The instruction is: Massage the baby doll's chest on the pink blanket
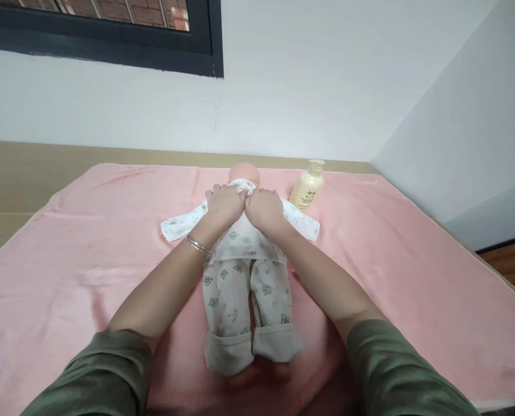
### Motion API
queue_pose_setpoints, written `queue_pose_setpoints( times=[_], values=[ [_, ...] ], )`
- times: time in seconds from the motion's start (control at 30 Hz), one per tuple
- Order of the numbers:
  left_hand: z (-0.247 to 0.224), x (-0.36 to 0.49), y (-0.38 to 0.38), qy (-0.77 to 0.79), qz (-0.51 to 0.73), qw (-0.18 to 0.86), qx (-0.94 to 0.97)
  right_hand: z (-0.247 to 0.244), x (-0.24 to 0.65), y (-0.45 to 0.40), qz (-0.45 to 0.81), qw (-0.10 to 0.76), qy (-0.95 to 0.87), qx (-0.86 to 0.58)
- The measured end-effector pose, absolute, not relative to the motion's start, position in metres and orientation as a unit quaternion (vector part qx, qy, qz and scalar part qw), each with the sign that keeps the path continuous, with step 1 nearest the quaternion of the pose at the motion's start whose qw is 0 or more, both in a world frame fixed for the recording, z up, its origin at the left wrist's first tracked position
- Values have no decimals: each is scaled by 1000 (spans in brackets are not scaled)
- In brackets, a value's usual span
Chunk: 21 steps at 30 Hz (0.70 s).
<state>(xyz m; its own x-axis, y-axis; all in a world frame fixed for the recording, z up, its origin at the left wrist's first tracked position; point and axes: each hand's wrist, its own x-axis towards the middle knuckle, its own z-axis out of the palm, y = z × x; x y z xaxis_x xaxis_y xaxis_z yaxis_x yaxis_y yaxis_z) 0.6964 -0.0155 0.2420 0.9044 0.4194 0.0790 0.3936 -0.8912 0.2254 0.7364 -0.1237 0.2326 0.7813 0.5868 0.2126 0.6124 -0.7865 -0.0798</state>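
A baby doll (244, 242) in a white patterned top and trousers lies stretched out, its smooth head at the far end. Whether it is face up or down I cannot make out. My left hand (226, 203) is on the left side of its upper body, fingers curled over the shoulder. On the other shoulder, my right hand (264, 209) rests in the same way, and the two thumbs meet at the middle. The fingertips are hidden from me. Both doll sleeves spread outward, and the trouser cuffs (229, 353) are folded up near me.
A pale yellow pump bottle (306, 188) stands right of the doll's head, close to its sleeve. Under everything lies a pink blanket (123, 231) on a wooden surface (32, 167). A white wall (292, 104) with a dark-framed window (110, 49) rises behind.
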Motion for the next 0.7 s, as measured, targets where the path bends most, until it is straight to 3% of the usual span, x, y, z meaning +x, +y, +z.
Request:
queue_pose_setpoints(
  times=[0.23,0.4,0.7],
  values=[
    [240,697,-19,258,85,144,952,234,764,-131,4,165,-285,-944],
    [235,699,-18,247,144,117,951,234,763,-131,2,162,-277,-947],
    [237,701,-3,213,101,175,956,226,772,-130,-5,163,-306,-938]
  ],
)
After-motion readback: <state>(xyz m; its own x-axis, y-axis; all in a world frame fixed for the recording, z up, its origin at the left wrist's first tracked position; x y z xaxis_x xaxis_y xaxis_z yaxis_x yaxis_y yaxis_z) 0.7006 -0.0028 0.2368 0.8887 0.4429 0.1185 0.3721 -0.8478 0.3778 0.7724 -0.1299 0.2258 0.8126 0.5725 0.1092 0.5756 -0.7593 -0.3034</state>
